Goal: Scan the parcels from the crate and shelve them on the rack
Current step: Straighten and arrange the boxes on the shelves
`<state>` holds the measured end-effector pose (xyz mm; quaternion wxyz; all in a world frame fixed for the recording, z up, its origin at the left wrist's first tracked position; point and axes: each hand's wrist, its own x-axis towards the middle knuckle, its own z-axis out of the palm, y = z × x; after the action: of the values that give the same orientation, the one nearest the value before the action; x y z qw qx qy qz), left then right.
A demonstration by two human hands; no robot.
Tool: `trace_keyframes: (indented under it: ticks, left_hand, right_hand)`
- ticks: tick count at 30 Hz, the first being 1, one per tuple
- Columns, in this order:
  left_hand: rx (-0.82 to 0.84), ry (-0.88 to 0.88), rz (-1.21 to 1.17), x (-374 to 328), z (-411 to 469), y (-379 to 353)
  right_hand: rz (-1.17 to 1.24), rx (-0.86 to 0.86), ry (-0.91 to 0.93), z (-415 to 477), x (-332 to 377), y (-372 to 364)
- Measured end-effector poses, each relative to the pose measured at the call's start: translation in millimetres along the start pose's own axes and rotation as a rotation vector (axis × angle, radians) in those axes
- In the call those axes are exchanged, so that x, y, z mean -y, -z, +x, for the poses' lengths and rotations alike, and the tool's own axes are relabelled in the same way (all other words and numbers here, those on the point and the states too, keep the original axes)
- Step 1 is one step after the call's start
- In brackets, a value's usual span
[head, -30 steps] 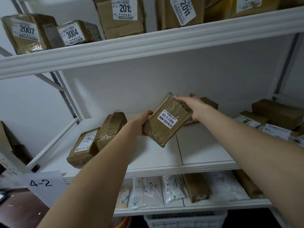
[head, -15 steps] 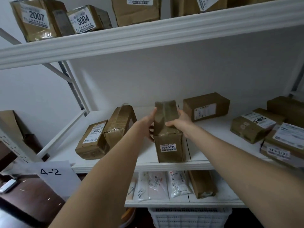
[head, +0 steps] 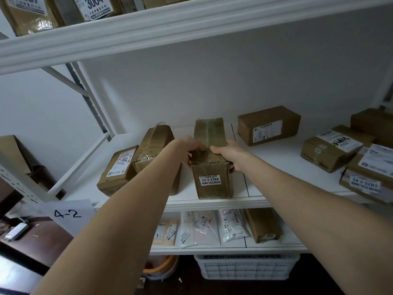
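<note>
Two bare hands, left hand (head: 189,149) and right hand (head: 230,155), clasp a tape-wrapped brown cardboard parcel (head: 212,167) from either side, each grip closed on it, arms outstretched. It stands on the white rack (head: 276,182) shelf, label reading "55-3-3304". Beside it lies a box marked "2004" (head: 119,169); a paper sign (head: 68,213) reads "4-2".

Middle shelf (head: 276,158) of the white rack — brown taped parcel (head: 212,167), label 55-3-3304 facing out, standing at the front edge. Left hand (head: 189,149) and right hand (head: 229,155) clasp its top from either side. Just beside it on the left — two leaning parcels (head: 136,162). White crate (head: 244,267) below.
</note>
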<state>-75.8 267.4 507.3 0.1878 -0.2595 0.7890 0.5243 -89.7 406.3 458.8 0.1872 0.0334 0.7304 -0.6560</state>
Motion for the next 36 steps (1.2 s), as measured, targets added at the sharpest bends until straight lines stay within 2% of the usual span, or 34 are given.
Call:
trace_keyframes:
  ticks: [5,9,11,13,15,17,20,27,30,36]
  left_hand:
    - [-0.035,0.006,0.054,-2,-6,-2]
    - [-0.102,-0.062,0.166,-9,-17,-13]
    - [-0.188,-0.163,0.325,-13,-17,-22]
    - [-0.397,-0.299,0.438,-18,-7,-29]
    - [-0.541,-0.429,0.429,-21,-3,-38]
    - [-0.584,-0.567,0.446,-27,-5,-52]
    - [-0.518,-0.655,0.496,-40,-14,-85]
    - [-0.227,-0.535,0.597,-54,-5,-167]
    - [-0.15,-0.492,0.675,-58,16,-193]
    - [-0.073,-0.477,0.616,-79,33,-230]
  right_hand:
    - [-0.032,-0.012,0.018,1,0,-5]
    - [-0.093,-0.027,0.065,0,1,-5]
    - [-0.146,-0.057,0.105,-2,4,0]
    - [-0.206,-0.143,0.126,-6,7,13]
    - [-0.245,-0.208,0.139,-9,8,27]
    - [-0.264,-0.236,0.144,-15,7,44]
    - [-0.249,-0.262,0.133,-25,4,74]
    - [-0.234,-0.354,0.092,-39,-12,142]
    - [-0.212,-0.376,0.011,-31,-30,165]
    - [-0.243,-0.371,-0.045,-13,-47,191]
